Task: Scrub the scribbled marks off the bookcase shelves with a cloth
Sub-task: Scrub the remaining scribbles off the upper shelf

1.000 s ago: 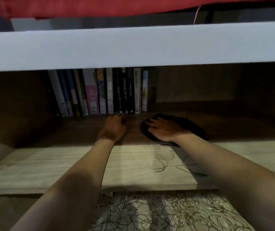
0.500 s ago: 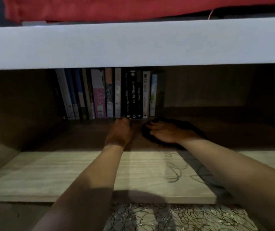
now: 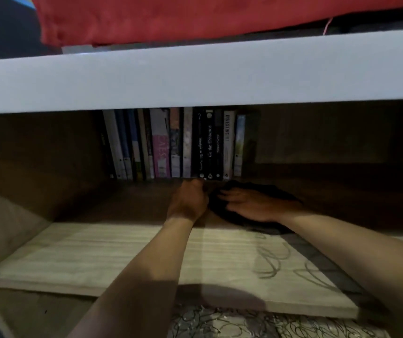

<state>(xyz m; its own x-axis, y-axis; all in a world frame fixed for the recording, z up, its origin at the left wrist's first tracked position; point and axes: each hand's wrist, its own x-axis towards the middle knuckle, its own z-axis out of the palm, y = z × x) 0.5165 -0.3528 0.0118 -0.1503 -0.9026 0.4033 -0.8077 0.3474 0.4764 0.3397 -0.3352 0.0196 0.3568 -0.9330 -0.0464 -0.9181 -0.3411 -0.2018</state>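
I see the right hand [image 3: 251, 206] lying flat with fingers spread and straight, pressing the dark cloth [image 3: 256, 198] onto the shaded back part of the shelf [image 3: 98, 252]. The left hand [image 3: 188, 201] sits just beside it, knuckles toward me and fingertips at the foot of the books [image 3: 171, 145]; I cannot tell whether those fingers grip anything. Nearer to me, on the lit front of the shelf, looping scribbled marks [image 3: 273, 262] lie between the two forearms. Above runs a white shelf edge [image 3: 195, 76] with red fabric [image 3: 171, 18] on top.
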